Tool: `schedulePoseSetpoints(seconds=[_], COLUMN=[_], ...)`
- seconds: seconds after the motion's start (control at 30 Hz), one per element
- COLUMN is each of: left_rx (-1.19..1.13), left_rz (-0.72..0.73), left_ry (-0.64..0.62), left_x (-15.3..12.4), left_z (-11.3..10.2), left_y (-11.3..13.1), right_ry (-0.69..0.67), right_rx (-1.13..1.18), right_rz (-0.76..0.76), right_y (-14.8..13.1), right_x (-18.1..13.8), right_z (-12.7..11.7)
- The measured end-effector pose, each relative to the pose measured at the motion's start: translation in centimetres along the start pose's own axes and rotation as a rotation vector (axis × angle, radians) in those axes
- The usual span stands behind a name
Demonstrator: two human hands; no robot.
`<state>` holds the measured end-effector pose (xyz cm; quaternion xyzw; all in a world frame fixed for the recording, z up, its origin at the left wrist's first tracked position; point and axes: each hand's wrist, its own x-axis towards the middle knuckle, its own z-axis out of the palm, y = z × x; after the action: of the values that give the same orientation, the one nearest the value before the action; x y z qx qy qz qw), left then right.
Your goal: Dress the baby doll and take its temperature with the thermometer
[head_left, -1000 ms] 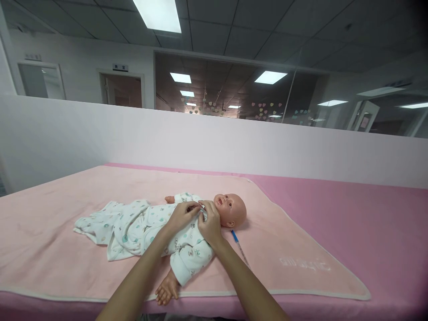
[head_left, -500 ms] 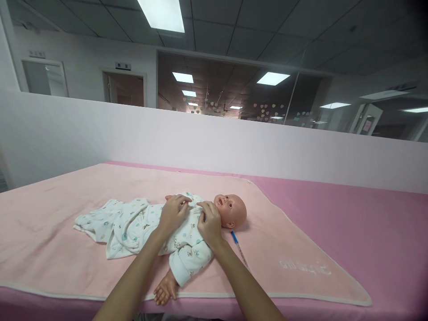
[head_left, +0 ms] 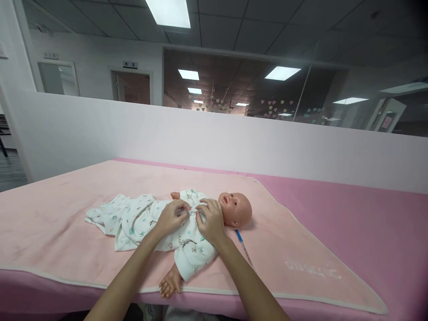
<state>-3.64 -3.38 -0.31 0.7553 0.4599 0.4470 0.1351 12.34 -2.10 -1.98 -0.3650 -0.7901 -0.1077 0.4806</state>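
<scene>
While I lean over the bench (head_left: 351,214) with its bright pink cover, both my hands meet on the chest of the bald plastic baby doll (head_left: 236,209). It lies on its back on a pale pink towelling blanket (head_left: 67,209), head towards my right. The doll wears a white cotton romper printed with small teal and grey figures (head_left: 133,220). My left hand (head_left: 172,217) and right hand (head_left: 210,220) are side by side just below its chin. The fingers (head_left: 202,209) of each are curled in and pinched on the romper's front edges, nearly touching each other.

As I judge it, the dressing is well along. Both sleeves are on: one bare doll hand (head_left: 170,283) pokes from the near cuff and another shows at the far side. The front at the chest is what I am working on. I cannot see a snap or tie under my fingertips. To my left the lower half of the romper lies crumpled and flat on the blanket, so the lower front and legs probably need straightening and closing. A thin clear stick with a blue end (head_left: 243,247) lies on the blanket beside the doll's head, untouched.
</scene>
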Motion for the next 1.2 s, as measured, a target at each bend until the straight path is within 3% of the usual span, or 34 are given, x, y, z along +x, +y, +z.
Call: schedulePoseSetpoints(seconds=[0.37, 0.5, 0.63, 1.2], left_rx=[0.189, 0.385, 0.475, 0.429], left_rz=[0.042, 0.168, 0.248, 0.152], left_ry=[0.068, 0.140, 0.135, 0.188], left_x=[-0.2, -0.6, -0.9, -0.9], left_z=[0.9, 1.3, 1.2, 1.3], left_y=[0.0, 0.2, 0.3, 0.1], right_ry=[0.014, 0.012, 0.020, 0.042], right_rx=[0.014, 0.005, 0.001, 0.011], right_rz=[-0.028, -0.019, -0.003, -0.011], right_y=[-0.1, 0.0, -0.1, -0.2], right_x=[0.0, 0.0, 0.0, -0.1], right_z=[0.1, 0.2, 0.2, 0.1])
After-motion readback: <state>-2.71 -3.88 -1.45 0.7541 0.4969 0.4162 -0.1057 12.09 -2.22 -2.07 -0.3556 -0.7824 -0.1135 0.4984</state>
